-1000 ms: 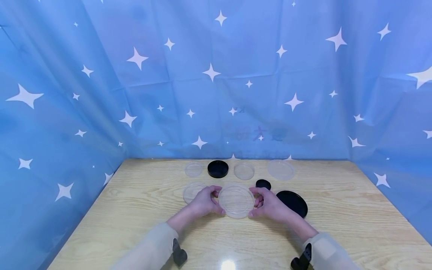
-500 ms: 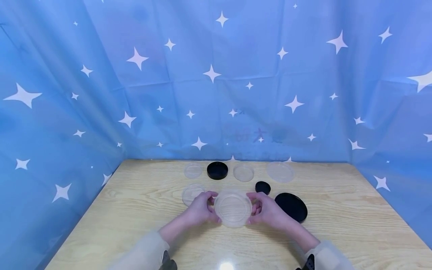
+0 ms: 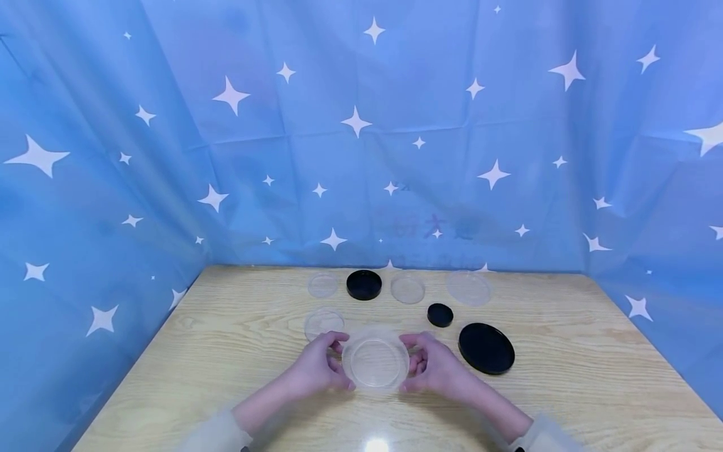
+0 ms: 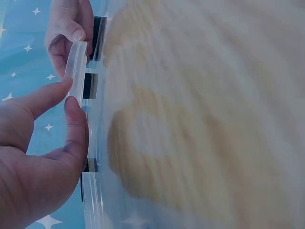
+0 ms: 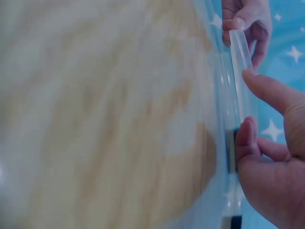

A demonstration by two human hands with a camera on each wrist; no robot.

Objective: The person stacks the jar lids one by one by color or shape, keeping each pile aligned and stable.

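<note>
A clear round plastic dish (image 3: 375, 362) is held up level over the wooden table, between both hands. On its left edge, my left hand (image 3: 319, 365) pinches the rim with thumb and fingers, and the left wrist view shows the dish (image 4: 76, 67) edge-on between the fingertips. Opposite, my right hand (image 3: 439, 369) grips the other edge in the same way; in the right wrist view the thin rim of the dish (image 5: 241, 64) sits against its thumb and fingers. A gap separates the dish from the tabletop in both wrist views.
Right of the hands lie a large black round dish (image 3: 486, 348) and a small black one (image 3: 440, 315). A black dish (image 3: 364, 285) stands at the back among clear round dishes (image 3: 408, 288). Another clear dish (image 3: 324, 322) lies behind my left hand. A starry blue curtain (image 3: 361, 157) surrounds the table.
Both hands have carried the clear dish toward me and slightly left. The small black dish, partly covered by the right hand at first, is now in full view.
</note>
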